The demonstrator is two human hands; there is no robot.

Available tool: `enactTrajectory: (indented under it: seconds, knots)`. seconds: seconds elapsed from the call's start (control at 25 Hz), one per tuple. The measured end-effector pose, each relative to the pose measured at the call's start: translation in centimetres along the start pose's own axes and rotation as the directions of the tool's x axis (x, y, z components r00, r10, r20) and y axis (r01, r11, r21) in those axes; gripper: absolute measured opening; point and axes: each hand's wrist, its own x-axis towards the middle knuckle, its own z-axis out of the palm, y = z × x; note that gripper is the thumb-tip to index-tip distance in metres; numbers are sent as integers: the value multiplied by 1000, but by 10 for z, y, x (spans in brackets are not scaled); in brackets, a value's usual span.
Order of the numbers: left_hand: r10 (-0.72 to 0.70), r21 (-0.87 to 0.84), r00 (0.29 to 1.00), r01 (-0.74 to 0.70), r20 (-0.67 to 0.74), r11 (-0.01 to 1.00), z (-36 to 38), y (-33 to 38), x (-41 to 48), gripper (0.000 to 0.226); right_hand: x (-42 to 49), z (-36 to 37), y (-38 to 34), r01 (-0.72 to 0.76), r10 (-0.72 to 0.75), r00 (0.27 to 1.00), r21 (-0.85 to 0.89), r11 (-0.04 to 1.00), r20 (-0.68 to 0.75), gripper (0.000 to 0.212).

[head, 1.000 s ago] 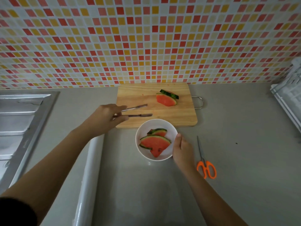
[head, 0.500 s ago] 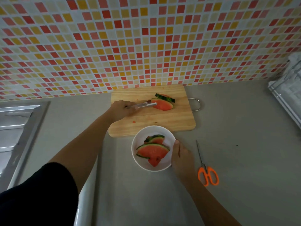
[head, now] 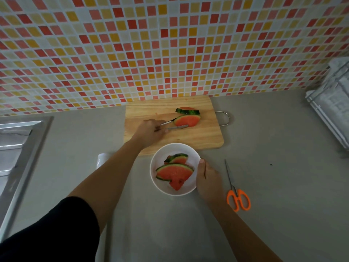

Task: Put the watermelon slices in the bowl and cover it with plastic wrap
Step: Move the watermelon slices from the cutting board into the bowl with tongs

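My left hand (head: 151, 130) has reached further onto the pale wooden cutting board (head: 204, 137) than a moment ago. Its fingers are closed around the handle end of the thin metal tongs (head: 174, 124). One second ago the tongs were empty and open over the near edge of the board. Now the two arms stand on either side of the nearer red watermelon slice with green rind (head: 187, 120), one behind it and the toothed one in front. I cannot tell if they already press on the flesh.

A second slice on the board (head: 188, 111) lies just behind it, with its dark rind toward me. My right hand (head: 207, 178) rests against the right side of the round white bowl (head: 156, 178), thumb at the rim and fingers curved around the wall, holding it steady. The bowl already contains two watermelon slices (head: 174, 172), one large in front and one smaller behind.

So I judge the task about halfway through the loading step: two pieces in, two left. The white roll of plastic wrap (head: 103, 159) is mostly hidden under my left forearm, and the orange-handled scissors (head: 238, 198) lie untouched to the right of the bowl. The slice looks wet, so it may slip from the tongs.
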Motion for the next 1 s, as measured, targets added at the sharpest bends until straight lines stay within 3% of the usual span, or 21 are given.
enactTrajectory:
  seconds: [0.16, 0.24, 0.36, 0.52, 0.64, 0.72, 0.8, 0.92, 1.0]
  knots:
    - [241, 169, 964, -221, -109, 961, -5, 4, -14, 34, 0, 0, 0, -27, 27, 999, 25, 999, 24, 35]
    - [423, 297, 892, -364, -161, 882, -10, 4, -25, 32, -1, -1, -1, -39, 38, 999, 34, 999, 37, 36]
    - [565, 463, 795, -425, -220, 778, -8, 0, -42, 32, -2, -3, -3, -39, 37, 998, 35, 999, 50, 37]
    - [487, 405, 840, -369, -241, 837, -9, 1, -51, 29, -3, -4, -5, -37, 36, 998, 33, 999, 48, 36]
    - [224, 141, 952, -197, -209, 970, -12, 1, -49, 33, -3, -4, -5, -28, 26, 999, 33, 999, 38, 34]
    - [57, -6, 990, -58, -126, 998, -13, -3, -45, 34, -3, -4, -5, -20, 19, 999, 33, 999, 30, 34]
    - [69, 0, 991, -69, -112, 998, -15, -3, -46, 34, -3, -4, -4, -25, 24, 999, 27, 999, 31, 35]
    - [232, 76, 949, -220, -215, 973, -17, 0, -48, 31, -3, -4, -5, -36, 35, 999, 32, 999, 42, 37]
    - [241, 109, 931, -219, -275, 970, -17, 1, -48, 30, -3, -4, -5, -48, 47, 998, 19, 999, 51, 37]
